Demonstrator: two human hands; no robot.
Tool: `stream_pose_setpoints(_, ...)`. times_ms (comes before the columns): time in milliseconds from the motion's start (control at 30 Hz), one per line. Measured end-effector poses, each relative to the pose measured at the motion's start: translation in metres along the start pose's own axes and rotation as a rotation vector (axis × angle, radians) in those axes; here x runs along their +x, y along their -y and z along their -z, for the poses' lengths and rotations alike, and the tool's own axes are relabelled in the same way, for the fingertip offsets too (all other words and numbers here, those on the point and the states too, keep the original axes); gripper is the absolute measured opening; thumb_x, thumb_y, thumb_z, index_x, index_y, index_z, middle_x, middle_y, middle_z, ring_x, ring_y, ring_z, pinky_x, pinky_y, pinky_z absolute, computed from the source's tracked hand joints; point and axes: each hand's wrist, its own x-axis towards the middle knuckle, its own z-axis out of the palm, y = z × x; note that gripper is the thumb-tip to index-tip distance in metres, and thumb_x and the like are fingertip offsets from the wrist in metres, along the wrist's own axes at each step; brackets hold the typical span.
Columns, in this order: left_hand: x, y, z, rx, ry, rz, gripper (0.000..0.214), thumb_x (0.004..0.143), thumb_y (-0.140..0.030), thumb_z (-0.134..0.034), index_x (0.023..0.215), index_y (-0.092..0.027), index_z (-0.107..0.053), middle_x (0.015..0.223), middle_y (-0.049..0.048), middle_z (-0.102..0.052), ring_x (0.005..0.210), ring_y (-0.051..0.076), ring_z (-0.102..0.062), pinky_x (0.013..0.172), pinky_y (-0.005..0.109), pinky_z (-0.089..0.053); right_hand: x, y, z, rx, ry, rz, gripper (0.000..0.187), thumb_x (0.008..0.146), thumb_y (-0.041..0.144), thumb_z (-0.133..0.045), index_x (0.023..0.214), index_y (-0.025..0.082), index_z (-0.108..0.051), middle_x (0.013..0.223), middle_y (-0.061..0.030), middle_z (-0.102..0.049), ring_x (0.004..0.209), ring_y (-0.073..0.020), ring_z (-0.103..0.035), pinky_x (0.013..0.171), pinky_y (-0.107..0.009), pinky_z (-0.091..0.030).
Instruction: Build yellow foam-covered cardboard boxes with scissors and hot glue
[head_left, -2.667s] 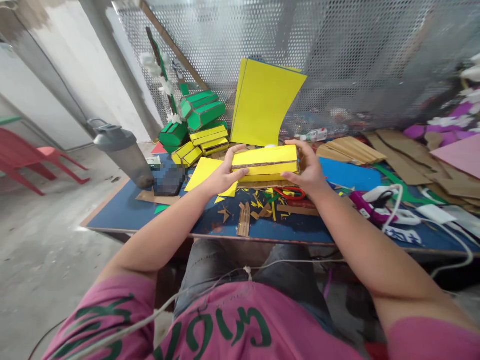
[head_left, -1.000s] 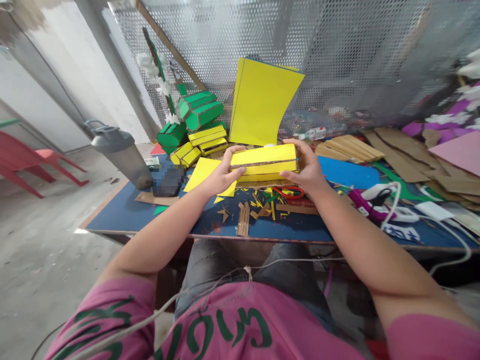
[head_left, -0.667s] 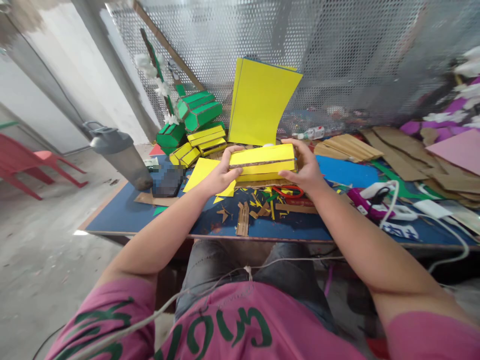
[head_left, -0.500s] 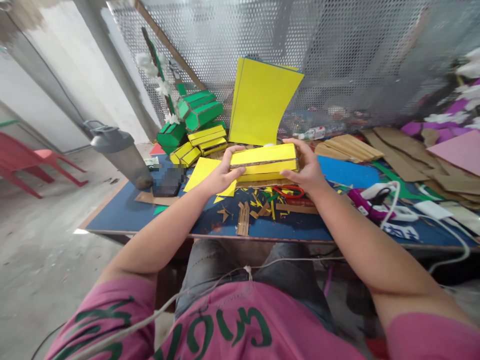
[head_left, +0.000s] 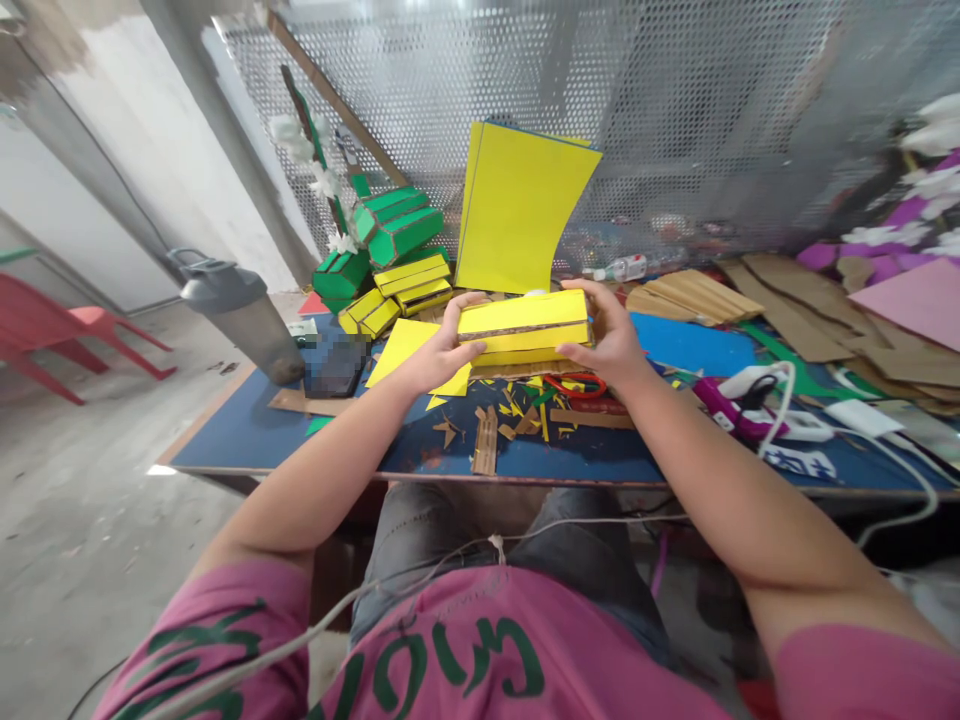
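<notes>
Between my two hands is a yellow paper-covered cardboard box [head_left: 523,326], long and many-sided, with brown cardboard edges showing along its seams. My left hand [head_left: 451,348] grips its left end, thumb on the near side. My right hand [head_left: 606,332] is closed on the right end in the same way. Just below the box lie red-handled scissors [head_left: 576,386] and scattered yellow and brown scraps [head_left: 529,420]. A flat yellow paper piece [head_left: 401,350] rests by my left hand. Smaller yellow boxes [head_left: 414,280] sit beyond it.
Green cardboard boxes [head_left: 401,225] and a tall yellow sheet [head_left: 521,205] stand at the back. On the left are a grey bottle [head_left: 240,315] and a phone [head_left: 336,366]. Rightward lie blue paper [head_left: 694,345], cardboard strips [head_left: 697,297], a purple glue gun [head_left: 724,408] and white cables.
The view has shifted very slightly. Both hands keep their hold on the yellow box, which stays in almost the same place.
</notes>
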Motion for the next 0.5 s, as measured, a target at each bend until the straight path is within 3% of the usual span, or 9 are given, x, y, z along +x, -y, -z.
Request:
stream_pose_setpoints(167, -0.0007, 0.0021, -0.0026, -0.027, -0.004, 0.010, 0.084, 0.102, -0.055, -0.077, 0.172, -0.035, -0.034, 0.172, 0.0126, -0.050, 0.159, 0.041, -0.053, 0.140, 0.062, -0.041, -0.0009, -0.0026, 0.0003, 0.023, 0.007, -0.003, 0.109, 0.062, 0.090, -0.100, 0.152, 0.037, -0.071, 0.141, -0.0115, -0.076, 0.136, -0.0471, -0.074, 0.107, -0.061, -0.073)
stream_pose_setpoints(500, 0.0013, 0.0077, -0.0009, 0.054, -0.027, -0.037, 0.079, 0.103, -0.055, -0.073, 0.169, -0.031, -0.036, 0.167, 0.0139, -0.054, 0.154, 0.039, -0.056, 0.138, 0.059, -0.042, -0.0013, -0.0075, 0.0006, 0.035, 0.029, 0.011, 0.108, 0.063, 0.088, -0.101, 0.154, 0.038, -0.070, 0.141, -0.0109, -0.076, 0.133, -0.0470, -0.075, 0.106, -0.063, -0.073)
